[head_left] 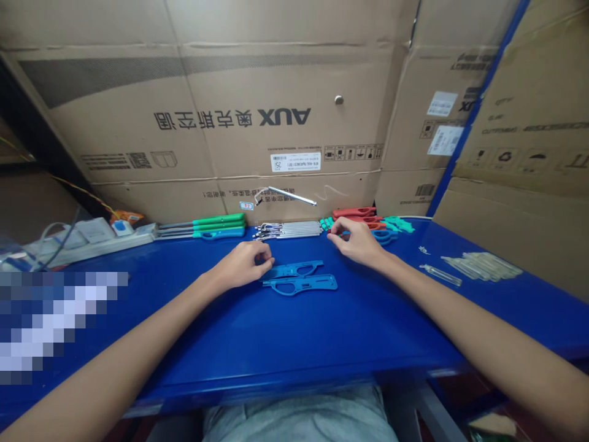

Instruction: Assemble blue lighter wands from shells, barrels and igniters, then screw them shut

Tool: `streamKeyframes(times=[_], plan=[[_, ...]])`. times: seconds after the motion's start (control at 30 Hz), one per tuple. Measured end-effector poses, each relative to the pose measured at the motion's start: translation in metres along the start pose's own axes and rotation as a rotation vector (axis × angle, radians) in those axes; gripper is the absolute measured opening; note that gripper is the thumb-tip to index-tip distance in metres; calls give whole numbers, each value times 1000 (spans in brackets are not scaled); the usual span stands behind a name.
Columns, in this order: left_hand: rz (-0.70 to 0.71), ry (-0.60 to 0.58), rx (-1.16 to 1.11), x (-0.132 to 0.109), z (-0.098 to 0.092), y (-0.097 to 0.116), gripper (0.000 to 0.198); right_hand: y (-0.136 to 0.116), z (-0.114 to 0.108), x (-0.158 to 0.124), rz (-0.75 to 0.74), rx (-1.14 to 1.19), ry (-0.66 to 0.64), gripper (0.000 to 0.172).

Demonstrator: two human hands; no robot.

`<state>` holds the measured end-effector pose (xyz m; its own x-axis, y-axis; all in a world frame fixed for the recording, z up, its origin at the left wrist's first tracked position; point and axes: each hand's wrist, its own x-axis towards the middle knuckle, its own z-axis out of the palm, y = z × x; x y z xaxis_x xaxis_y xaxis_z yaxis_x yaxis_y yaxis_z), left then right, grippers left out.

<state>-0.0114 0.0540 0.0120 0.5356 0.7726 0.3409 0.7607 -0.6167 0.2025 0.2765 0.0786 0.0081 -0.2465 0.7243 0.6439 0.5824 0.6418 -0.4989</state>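
"At the blue bench (pixel 322 344), where's the part?"
"Two flat moulded blue plastic shells (pixel 299 285) just beside the left hand (pixel 243 264), loosely curled, empty (palm down). Right hand (pixel 354 241) narrow, grip unclear, by red handles (pixel 354 212)."

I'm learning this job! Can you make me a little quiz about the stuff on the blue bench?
1. How many blue plastic frames lie between the left hand and the right hand?
2. True or false: the red plastic pieces lie farther from the person than the right hand.
3. Which lie on the person's left side of the bench: A, the green-handled tools, or B, the clear plastic tubes?

Key: 1. Two. 2. True. 3. A.
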Motion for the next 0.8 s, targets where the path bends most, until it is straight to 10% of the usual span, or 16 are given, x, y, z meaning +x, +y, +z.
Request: streamKeyframes(times=[0.8], plan=[[10, -42, 8, 0, 0, 1, 19, 7, 5, 5, 129, 245, 96, 14]])
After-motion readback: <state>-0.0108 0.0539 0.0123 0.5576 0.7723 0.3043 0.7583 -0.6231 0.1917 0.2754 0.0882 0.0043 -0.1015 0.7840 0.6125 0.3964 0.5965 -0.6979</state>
